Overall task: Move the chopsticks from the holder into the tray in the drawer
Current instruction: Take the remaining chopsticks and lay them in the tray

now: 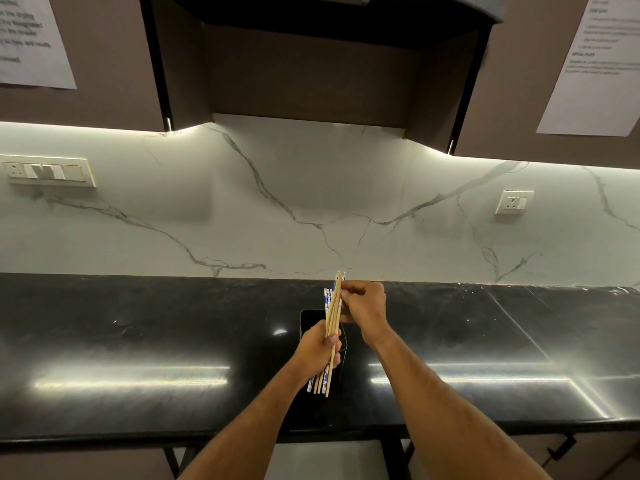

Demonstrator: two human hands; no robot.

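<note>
left hand [317, 351] – fingers wrapped around a bundle of chopsticks [333, 320], held above the black holder [308, 322] on the dark countertop [138, 341]. right hand [363, 306] – fingertips pinched on the bundle's upper ends. beyond, marble backsplash [277, 202].

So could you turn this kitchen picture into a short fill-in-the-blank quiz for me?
1. The left hand grips a bundle of ____ around its middle.
2. The right hand pinches the bundle near its ____ end.
3. The holder under the hands is ____ in colour.
4. It stands on a dark, shiny ____.

Missing words: chopsticks; top; black; countertop
</note>
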